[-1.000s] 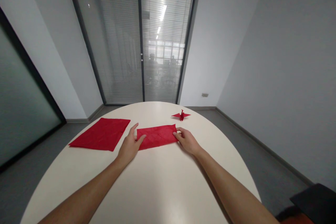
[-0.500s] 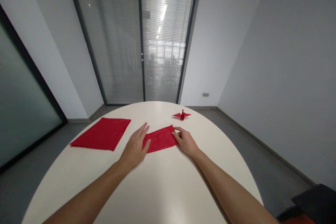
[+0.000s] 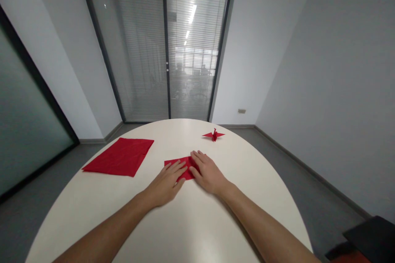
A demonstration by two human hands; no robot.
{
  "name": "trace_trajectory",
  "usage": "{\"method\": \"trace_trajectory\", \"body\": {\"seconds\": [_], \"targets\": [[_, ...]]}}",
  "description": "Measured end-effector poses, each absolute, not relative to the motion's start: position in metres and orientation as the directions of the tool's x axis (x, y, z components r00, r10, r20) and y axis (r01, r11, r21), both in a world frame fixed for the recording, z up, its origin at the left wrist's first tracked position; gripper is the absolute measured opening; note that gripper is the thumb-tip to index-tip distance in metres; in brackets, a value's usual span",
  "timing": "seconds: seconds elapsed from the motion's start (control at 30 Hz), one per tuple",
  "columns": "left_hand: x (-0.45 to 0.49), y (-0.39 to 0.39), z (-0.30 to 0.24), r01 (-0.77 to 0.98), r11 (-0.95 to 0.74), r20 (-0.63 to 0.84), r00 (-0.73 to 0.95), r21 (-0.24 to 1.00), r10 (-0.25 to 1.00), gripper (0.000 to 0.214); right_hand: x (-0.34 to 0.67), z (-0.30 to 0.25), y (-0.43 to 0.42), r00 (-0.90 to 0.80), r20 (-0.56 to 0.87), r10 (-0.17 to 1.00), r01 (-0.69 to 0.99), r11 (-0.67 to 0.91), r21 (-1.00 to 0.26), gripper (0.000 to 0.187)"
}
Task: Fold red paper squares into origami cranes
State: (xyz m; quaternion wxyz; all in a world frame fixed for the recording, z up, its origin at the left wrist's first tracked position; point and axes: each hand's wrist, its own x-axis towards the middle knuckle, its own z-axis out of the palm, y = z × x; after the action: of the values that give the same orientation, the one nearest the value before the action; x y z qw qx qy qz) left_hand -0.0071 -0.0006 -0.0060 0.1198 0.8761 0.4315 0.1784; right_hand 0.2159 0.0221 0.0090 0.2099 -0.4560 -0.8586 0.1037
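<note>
A folded piece of red paper [image 3: 189,174] lies on the table under both of my hands, its ends partly covered. My left hand [image 3: 166,184] rests on the left part of it, palm down with fingers stretched out. Flat on the right part lies my right hand [image 3: 210,175], fingers extended and thumb slightly apart. Neither hand grips the paper; both press on it from above. Beyond my right hand stands a red origami crane [image 3: 214,135] with its wings spread.
A larger red paper sheet [image 3: 121,158] lies at the left of the round white table [image 3: 185,222]. A dark chair [image 3: 370,236] is at the lower right. Past the table's far edge are a wall and glass panels with blinds [image 3: 194,70].
My right hand has moved from pinching the paper's right end to lying flat on it, further left. My left hand has lowered onto the paper, which now shows less of itself.
</note>
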Motion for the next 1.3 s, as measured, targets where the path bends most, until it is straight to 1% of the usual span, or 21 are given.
{"method": "trace_trajectory", "body": {"seconds": [0.1,0.17,0.3,0.43,0.53,0.63,0.77,0.83,0.9,0.97,1.0,1.1,1.2,1.3], "targets": [[-0.006,-0.002,-0.006,0.662,-0.643,0.247,0.598,0.386,0.763,0.044,0.211,0.004,0.018,-0.574,0.093,0.814,0.739,0.563,-0.369,0.069],[-0.006,-0.002,-0.007,0.681,-0.624,0.237,0.581,0.382,0.779,0.049,0.211,0.003,0.018,-0.569,0.03,0.822,0.759,0.54,-0.364,0.073],[-0.005,0.0,-0.009,0.778,-0.543,0.16,0.521,0.317,0.839,0.061,0.213,0.007,0.018,-0.538,-0.013,0.843,0.792,0.5,-0.352,0.084],[-0.003,0.0,-0.008,0.86,-0.468,0.096,0.458,0.203,0.884,0.064,0.217,0.013,0.018,-0.484,-0.058,0.873,0.834,0.439,-0.334,0.092],[-0.002,-0.001,-0.008,0.898,-0.413,0.061,0.409,0.15,0.911,0.064,0.223,0.013,0.02,-0.433,-0.091,0.897,0.867,0.388,-0.313,0.094],[-0.002,-0.002,-0.009,0.918,-0.374,0.079,0.366,0.131,0.927,0.061,0.229,0.011,0.023,-0.398,-0.103,0.912,0.887,0.354,-0.295,0.095],[-0.003,-0.002,-0.011,0.926,-0.349,0.181,0.322,0.146,0.929,0.058,0.231,0.01,0.024,-0.402,-0.096,0.91,0.888,0.363,-0.284,0.095],[-0.003,-0.002,-0.009,0.903,-0.393,0.25,0.346,0.173,0.904,0.056,0.23,0.009,0.024,-0.401,-0.086,0.912,0.889,0.365,-0.277,0.095],[-0.004,-0.002,-0.008,0.844,-0.492,0.297,0.424,0.212,0.856,0.054,0.23,0.009,0.024,-0.405,-0.075,0.911,0.887,0.371,-0.276,0.094],[-0.004,-0.002,-0.006,0.779,-0.569,0.296,0.496,0.262,0.816,0.052,0.23,0.008,0.024,-0.413,-0.069,0.908,0.882,0.38,-0.278,0.093],[-0.003,-0.003,-0.006,0.76,-0.583,0.283,0.514,0.286,0.81,0.05,0.231,0.008,0.024,-0.417,-0.068,0.906,0.88,0.384,-0.281,0.093],[-0.004,-0.003,-0.008,0.761,-0.559,0.251,0.5,0.329,0.828,0.046,0.236,0.008,0.026,-0.453,-0.067,0.889,0.861,0.416,-0.294,0.096],[-0.006,-0.003,-0.009,0.775,-0.541,0.267,0.474,0.326,0.839,0.045,0.244,0.009,0.029,-0.53,-0.048,0.847,0.814,0.492,-0.309,0.099],[-0.009,-0.002,-0.008,0.786,-0.535,0.283,0.461,0.309,0.841,0.045,0.25,0.011,0.03,-0.604,0.001,0.797,0.754,0.571,-0.324,0.1]]}}
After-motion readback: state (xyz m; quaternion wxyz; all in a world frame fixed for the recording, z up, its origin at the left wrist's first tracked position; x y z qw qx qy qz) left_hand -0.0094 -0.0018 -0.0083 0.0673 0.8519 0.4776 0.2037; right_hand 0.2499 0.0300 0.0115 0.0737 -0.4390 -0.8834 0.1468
